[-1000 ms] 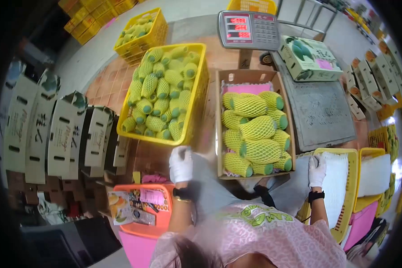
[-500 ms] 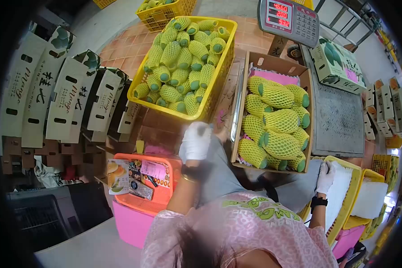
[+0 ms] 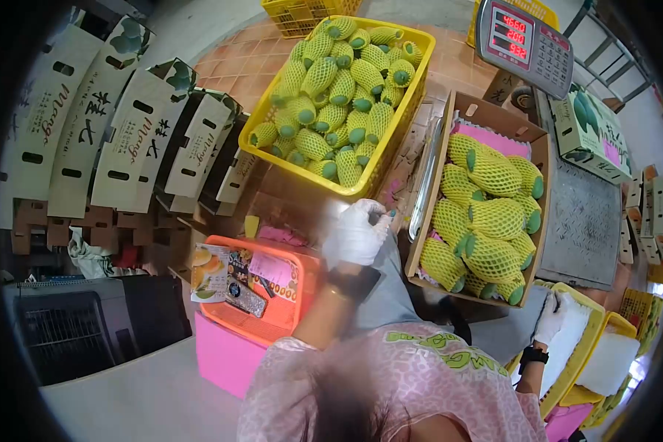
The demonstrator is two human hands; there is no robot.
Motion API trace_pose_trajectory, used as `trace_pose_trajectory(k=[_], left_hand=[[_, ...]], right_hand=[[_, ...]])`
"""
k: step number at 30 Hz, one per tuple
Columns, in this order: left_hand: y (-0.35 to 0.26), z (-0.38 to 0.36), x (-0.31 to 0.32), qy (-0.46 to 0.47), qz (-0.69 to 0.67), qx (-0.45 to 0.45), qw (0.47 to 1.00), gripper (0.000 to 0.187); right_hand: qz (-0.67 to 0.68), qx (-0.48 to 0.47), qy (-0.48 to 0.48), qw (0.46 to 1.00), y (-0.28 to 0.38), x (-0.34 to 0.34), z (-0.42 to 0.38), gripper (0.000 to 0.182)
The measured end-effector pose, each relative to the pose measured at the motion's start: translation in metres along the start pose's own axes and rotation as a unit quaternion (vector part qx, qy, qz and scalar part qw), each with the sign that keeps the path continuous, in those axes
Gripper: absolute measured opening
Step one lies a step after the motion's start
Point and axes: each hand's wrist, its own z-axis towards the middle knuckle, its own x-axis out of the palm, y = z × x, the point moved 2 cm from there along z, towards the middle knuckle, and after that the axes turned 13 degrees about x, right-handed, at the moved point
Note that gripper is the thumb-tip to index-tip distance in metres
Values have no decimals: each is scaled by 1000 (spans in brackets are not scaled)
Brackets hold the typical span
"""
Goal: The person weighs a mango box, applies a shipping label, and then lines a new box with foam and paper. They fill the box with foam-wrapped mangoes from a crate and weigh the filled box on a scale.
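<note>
My left hand (image 3: 357,234), in a white glove and partly blurred, hovers just below the near corner of the yellow crate (image 3: 295,173). Its fingers are curled together; whatever may be in them is hidden. Many mangoes (image 3: 342,88) in yellow-green foam nets fill that crate. Right of my left hand, a cardboard box (image 3: 449,110) holds several netted mangoes (image 3: 493,217) over pink padding. My right hand (image 3: 552,320), also gloved, lies by my leg beside a white foam-like stack (image 3: 571,331) in another yellow crate. Its fingers look stretched out, with nothing visible in them.
A scale display (image 3: 523,44) with red digits stands behind the box, next to a metal platform (image 3: 582,228). Printed mango cartons (image 3: 136,136) line the left side. An orange basket (image 3: 269,328) with a phone and papers sits on a pink bin (image 3: 228,357).
The view has shifted, so the crate, box and scale appear further right. My left hand has turned, showing its curled thumb side. My right hand stays beside the white stack.
</note>
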Motion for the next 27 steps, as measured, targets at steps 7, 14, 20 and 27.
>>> trace_pose_trajectory(k=[7,14,20,27], left_hand=[[6,4,7,-9,19,49,999,10],[3,10,11,-8,22,42,999,11],[4,12,14,6,43,46,998,11],[4,12,15,-2,49,47,998,9]], right_hand=[[1,13,19,1000,-2,1,5,32],[-2,6,7,1000,-6,1,8,30],[-12,23,10,1000,1,-1,6,30],[40,31,1,999,-11,2,7,31]])
